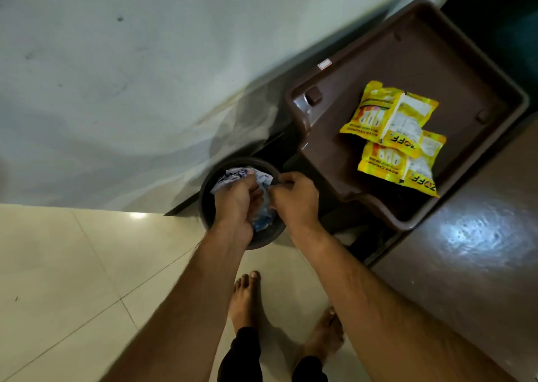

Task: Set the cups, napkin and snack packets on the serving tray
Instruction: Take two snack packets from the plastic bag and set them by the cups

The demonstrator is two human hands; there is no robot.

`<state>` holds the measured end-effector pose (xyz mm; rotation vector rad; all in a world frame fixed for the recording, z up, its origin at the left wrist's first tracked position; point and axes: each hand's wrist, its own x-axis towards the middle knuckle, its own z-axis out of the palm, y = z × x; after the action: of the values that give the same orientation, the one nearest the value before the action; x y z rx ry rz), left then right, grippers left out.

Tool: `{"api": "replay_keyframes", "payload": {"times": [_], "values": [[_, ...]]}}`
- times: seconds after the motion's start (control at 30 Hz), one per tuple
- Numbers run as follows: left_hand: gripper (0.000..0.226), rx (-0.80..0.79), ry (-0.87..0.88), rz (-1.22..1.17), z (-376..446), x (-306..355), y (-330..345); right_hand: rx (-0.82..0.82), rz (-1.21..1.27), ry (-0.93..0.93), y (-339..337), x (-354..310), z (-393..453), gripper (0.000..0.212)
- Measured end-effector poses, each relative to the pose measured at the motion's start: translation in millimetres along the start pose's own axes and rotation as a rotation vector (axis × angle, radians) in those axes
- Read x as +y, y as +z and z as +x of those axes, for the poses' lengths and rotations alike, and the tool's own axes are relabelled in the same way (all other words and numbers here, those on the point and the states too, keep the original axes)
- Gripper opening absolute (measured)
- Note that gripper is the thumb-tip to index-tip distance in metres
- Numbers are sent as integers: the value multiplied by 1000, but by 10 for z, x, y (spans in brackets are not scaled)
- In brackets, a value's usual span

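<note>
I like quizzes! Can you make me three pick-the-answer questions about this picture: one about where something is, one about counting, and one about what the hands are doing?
1. Where do the yellow snack packets lie?
A. On the brown tray
B. On the floor
C. In the round bin

2. How many yellow packets show?
A. One
B. Two
C. Four

3. What are the hands doing?
A. Hanging empty
B. Lifting the tray
C. Holding crumpled paper over the round bin

Answers:
1 A, both packets rest inside the tray.
2 B, two lie overlapping.
3 C, the left hand grips the crumpled paper and the right hand pinches its edge.
</note>
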<state>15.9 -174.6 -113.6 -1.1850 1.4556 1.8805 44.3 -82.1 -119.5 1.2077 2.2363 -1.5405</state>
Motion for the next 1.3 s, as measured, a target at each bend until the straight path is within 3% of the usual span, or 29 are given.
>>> {"api": "replay_keyframes", "payload": {"times": [0.27, 0.4, 0.5, 0.7, 0.93, 1.13, 1.3], "values": [[16, -163, 289, 107, -754, 227, 497, 194, 113, -364, -685, -393, -309, 22], [24, -198, 420, 178, -848, 235, 908, 343, 143, -485, -1038, -488, -253, 19], [11, -243, 519, 334, -817, 203, 1192, 477, 112, -460, -1303, -512, -66, 15], [53, -342, 1170, 1145, -681, 136, 1520, 540, -57, -349, -1805, -407, 275, 47], [71, -527, 1338, 1458, -548, 131, 1720, 531, -110, -249, -1955, -383, 533, 38], [68, -532, 1386, 1442, -468, 128, 1766, 507, 3, -271, -1961, -448, 601, 48], [52, -379, 1276, 913, -507, 189, 1856, 614, 448, -348, -1976, -550, 587, 26]]}}
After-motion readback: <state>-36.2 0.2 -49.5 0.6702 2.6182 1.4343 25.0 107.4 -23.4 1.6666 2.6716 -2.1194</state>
